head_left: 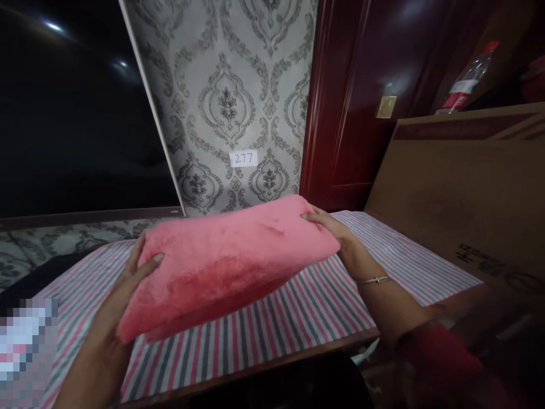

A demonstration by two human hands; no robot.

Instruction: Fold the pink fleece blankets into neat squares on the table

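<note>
A plush pink pillow [230, 261] is held up between my two hands, just over a table with a striped cloth [264, 326]. My left hand [128, 295] grips its left end, thumb on the front face and the other fingers mostly hidden at the edge. At the opposite end my right hand [330, 227] is closed on the upper right corner, the thumb pressing into the plush. The pillow tilts, its right end higher than its left. A thin bracelet [377, 280] circles my right wrist.
A large dark screen [76, 113] stands at the left. Patterned wallpaper behind carries a paper label [244, 158] reading 277. On the right are a dark red door [353, 102], a big cardboard box [460, 187] and a plastic bottle [462, 88]. A pixelated patch covers the lower left.
</note>
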